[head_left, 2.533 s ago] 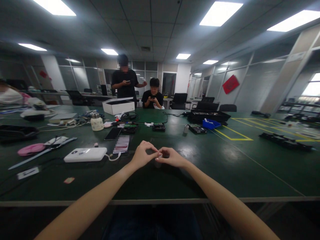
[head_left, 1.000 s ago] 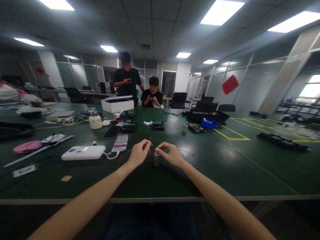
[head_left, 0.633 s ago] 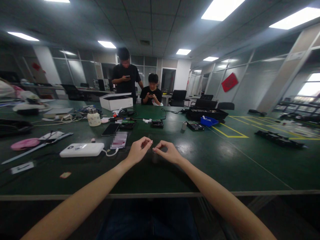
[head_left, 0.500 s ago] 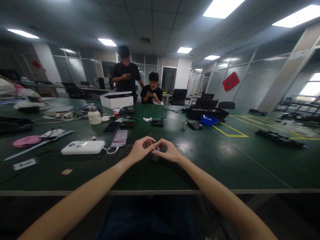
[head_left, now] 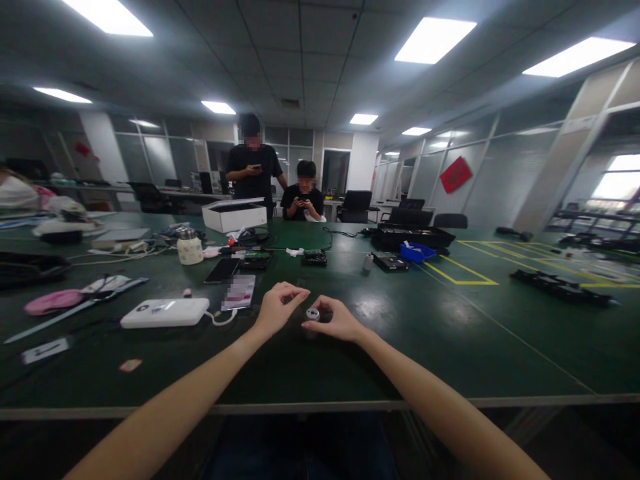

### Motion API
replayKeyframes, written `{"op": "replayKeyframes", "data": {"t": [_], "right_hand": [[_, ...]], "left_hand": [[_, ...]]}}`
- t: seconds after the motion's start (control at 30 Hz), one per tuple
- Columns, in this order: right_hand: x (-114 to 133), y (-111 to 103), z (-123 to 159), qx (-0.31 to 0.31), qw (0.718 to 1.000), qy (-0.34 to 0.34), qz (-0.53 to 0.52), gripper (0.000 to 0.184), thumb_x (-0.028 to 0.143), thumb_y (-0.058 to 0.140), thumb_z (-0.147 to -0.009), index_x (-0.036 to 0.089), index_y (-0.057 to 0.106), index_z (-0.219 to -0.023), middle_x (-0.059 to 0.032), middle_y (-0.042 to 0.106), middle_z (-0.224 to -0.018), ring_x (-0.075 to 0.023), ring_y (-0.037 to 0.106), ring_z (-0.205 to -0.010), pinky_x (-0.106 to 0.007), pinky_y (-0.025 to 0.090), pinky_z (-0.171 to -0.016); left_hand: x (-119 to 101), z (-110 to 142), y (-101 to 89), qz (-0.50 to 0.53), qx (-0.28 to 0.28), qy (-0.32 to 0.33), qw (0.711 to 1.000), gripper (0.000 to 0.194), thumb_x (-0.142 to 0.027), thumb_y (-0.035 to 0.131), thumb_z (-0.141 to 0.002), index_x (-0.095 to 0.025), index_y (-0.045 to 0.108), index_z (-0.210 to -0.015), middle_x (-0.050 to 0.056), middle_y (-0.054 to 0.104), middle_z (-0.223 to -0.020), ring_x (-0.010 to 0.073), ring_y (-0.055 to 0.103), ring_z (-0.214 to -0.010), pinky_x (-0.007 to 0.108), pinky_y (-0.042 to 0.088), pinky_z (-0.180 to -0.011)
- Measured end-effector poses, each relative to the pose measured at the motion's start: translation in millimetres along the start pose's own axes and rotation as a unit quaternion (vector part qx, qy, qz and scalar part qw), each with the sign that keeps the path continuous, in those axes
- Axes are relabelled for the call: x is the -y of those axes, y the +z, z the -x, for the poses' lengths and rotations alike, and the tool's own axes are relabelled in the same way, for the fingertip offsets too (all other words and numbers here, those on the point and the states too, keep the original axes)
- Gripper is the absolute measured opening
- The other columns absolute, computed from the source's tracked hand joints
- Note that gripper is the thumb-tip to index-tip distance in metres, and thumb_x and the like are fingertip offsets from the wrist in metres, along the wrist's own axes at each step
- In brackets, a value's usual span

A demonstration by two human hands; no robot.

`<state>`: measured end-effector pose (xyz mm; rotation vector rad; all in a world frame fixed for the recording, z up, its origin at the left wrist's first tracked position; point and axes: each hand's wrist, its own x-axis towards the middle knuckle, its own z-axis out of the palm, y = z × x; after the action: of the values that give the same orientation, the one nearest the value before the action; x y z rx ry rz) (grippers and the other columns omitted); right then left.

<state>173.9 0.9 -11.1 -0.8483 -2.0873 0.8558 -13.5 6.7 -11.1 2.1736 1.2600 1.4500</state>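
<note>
My right hand (head_left: pixel 341 320) has its thumb and index finger around a small silver-grey cylinder (head_left: pixel 313 313) with dark holes in its round top. The cylinder stands upright at the table in front of me; its lower part is dim and partly behind the thumb. My left hand (head_left: pixel 279 309) is just left of it and slightly higher, apart from the cylinder. Its thumb and index finger are pinched together, and whatever may be between the tips is too small to make out.
Left of my hands lie a white power bank (head_left: pixel 165 313) and a cabled phone (head_left: pixel 242 292). Farther back are a cream bottle (head_left: pixel 190 248), circuit boards (head_left: pixel 315 257), another small cylinder (head_left: pixel 369 262) and a blue tray (head_left: pixel 416 253). Two people (head_left: pixel 254 163) are behind the table.
My left hand has drawn away from the cylinder to the upper left, so its top now shows. My right hand still holds it. The view has tilted up a little.
</note>
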Motion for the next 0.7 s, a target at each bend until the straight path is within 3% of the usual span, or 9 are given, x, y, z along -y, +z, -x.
{"op": "replayKeyframes", "data": {"t": [0.07, 0.2, 0.27, 0.37, 0.47, 0.57, 0.7], "right_hand": [[0.6, -0.8, -0.2, 0.003, 1.000, 0.003, 0.008, 0.036, 0.043, 0.074, -0.065, 0.015, 0.057, -0.081, -0.0023, 0.063, -0.079, -0.0158, 0.060, -0.074, -0.031, 0.049, -0.070], [4.0, -3.1, 0.9, 0.007, 1.000, 0.007, 0.023, 0.036, 0.042, 0.073, -0.066, 0.015, 0.057, -0.083, -0.0031, 0.064, -0.081, -0.0163, 0.061, -0.076, -0.031, 0.049, -0.071], [5.6, -4.0, 1.6, 0.012, 1.000, 0.012, 0.022, 0.036, 0.043, 0.073, -0.066, 0.015, 0.057, -0.083, -0.0029, 0.064, -0.081, -0.0161, 0.061, -0.075, -0.031, 0.050, -0.070], [5.5, -4.3, 1.8, 0.019, 1.000, 0.012, 0.019, 0.036, 0.043, 0.073, -0.067, 0.015, 0.057, -0.084, -0.0022, 0.064, -0.081, -0.0155, 0.061, -0.074, -0.030, 0.050, -0.070], [1.8, -3.5, 0.9, 0.013, 1.000, 0.002, 0.028, 0.037, 0.043, 0.073, -0.066, 0.015, 0.056, -0.084, -0.0017, 0.063, -0.080, -0.0150, 0.060, -0.074, -0.030, 0.049, -0.070], [-3.1, -2.6, 0.1, 0.007, 0.999, -0.008, 0.035, 0.037, 0.045, 0.073, -0.066, 0.016, 0.055, -0.082, -0.0007, 0.062, -0.078, -0.0144, 0.059, -0.072, -0.029, 0.049, -0.069], [-6.3, -2.0, 0.3, 0.004, 0.999, -0.018, 0.044, 0.037, 0.045, 0.072, -0.067, 0.016, 0.056, -0.082, 0.0000, 0.062, -0.077, -0.0143, 0.058, -0.072, -0.028, 0.048, -0.068]], "left_hand": [[14.3, -2.5, 0.5, -0.062, -0.006, -0.013, 0.998, 0.026, -0.041, 0.056, -0.082, -0.024, 0.074, -0.088, 0.004, 0.066, -0.082, 0.0184, 0.054, -0.081, 0.030, 0.041, -0.072], [41.3, -2.4, 3.0, -0.170, 0.089, -0.036, 0.981, 0.024, -0.045, 0.059, -0.078, -0.029, 0.075, -0.084, 0.005, 0.063, -0.079, 0.0215, 0.051, -0.082, 0.033, 0.040, -0.073], [45.1, -1.9, 3.2, -0.193, 0.099, -0.043, 0.975, 0.023, -0.046, 0.059, -0.077, -0.030, 0.075, -0.084, 0.005, 0.063, -0.079, 0.0227, 0.050, -0.083, 0.034, 0.039, -0.072], [34.4, -2.7, 0.1, -0.173, 0.064, -0.022, 0.983, 0.022, -0.043, 0.059, -0.078, -0.029, 0.075, -0.083, 0.005, 0.064, -0.079, 0.0225, 0.050, -0.084, 0.034, 0.039, -0.074], [12.6, -2.5, -4.0, -0.083, 0.022, 0.027, 0.996, 0.022, -0.037, 0.055, -0.084, -0.024, 0.074, -0.087, 0.004, 0.066, -0.081, 0.0202, 0.052, -0.086, 0.033, 0.041, -0.078], [-5.7, 0.6, -4.0, -0.014, 0.034, 0.069, 0.997, 0.020, -0.035, 0.058, -0.083, -0.022, 0.073, -0.085, 0.004, 0.068, -0.083, 0.0194, 0.054, -0.088, 0.032, 0.042, -0.080], [-14.0, 4.4, -0.8, -0.008, 0.063, 0.086, 0.994, 0.019, -0.035, 0.060, -0.081, -0.022, 0.073, -0.081, 0.005, 0.067, -0.081, 0.0199, 0.053, -0.088, 0.032, 0.043, -0.079]]}}
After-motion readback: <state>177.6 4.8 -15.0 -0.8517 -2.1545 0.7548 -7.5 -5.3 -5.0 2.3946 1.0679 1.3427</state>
